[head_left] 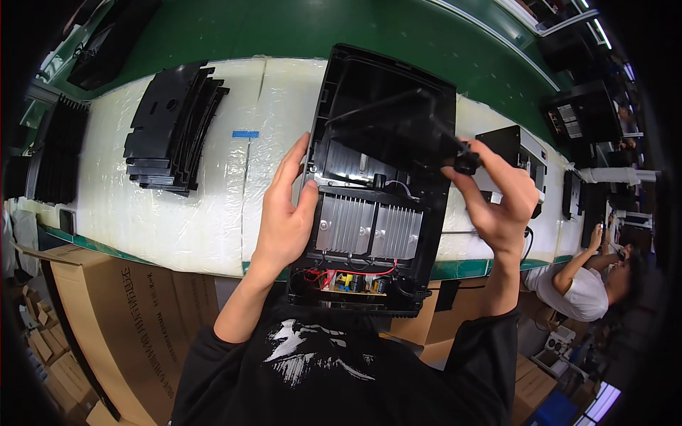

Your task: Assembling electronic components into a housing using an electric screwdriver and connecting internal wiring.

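A long black plastic housing (434, 270), its insides exposed, lies in front of me and overhangs the near table edge. Inside sit two silver finned heat sinks (344, 224), red wires (323, 279) and a small circuit board with components (353, 284). My left hand (284, 213) grips the housing's left side, thumb on the rim and fingers along the outside. Above the right edge, my right hand (501, 195) pinches a small round black part (466, 162) between thumb and fingers. A thin dark cord-like line (435, 106) runs from it over the housing; blur hides its exact form.
Left on the plastic-covered table (220, 234) lie stacked black panels (167, 131) and another black stack (57, 153). A black-and-white device (522, 153) stands at right. Cardboard boxes (135, 319) stand below the near edge. A person in a white shirt (579, 291) works at far right.
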Demonstrator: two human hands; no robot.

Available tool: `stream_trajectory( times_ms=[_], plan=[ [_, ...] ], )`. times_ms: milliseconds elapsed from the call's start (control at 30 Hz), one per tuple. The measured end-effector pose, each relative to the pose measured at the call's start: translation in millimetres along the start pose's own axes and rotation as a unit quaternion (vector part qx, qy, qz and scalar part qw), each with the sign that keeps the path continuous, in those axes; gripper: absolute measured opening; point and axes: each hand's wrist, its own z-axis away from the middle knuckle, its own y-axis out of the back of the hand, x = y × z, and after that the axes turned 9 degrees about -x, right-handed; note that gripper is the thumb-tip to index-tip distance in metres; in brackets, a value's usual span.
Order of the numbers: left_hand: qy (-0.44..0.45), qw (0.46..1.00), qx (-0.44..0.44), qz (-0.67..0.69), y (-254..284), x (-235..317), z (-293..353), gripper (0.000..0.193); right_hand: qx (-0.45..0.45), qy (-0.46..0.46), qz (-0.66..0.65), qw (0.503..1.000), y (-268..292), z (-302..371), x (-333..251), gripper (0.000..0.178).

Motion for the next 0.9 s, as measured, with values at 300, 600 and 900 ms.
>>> stream_trajectory(
  times_ms=[300, 600, 900],
  plan=[
    [-0.011, 1.0, 0.005, -0.011, 0.9, 1.3, 0.6, 0.051, -0.001, 0.054, 0.015, 0.998, -7.6, -0.8, -1.0, 0.036],
    [-0.028, 1.0, 0.006, -0.007, -1.8, 7.2, 0.3, 0.051, -0.064, 0.056, 0.019, 0.996, -11.3, -5.5, -4.7, 0.037],
    [-0.008, 1.0, 0.003, -0.022, 0.4, 3.6, 2.2, 0.052, -0.095, 0.046, 0.061, 0.993, -23.1, -7.3, -8.1, 0.037]
  ],
)
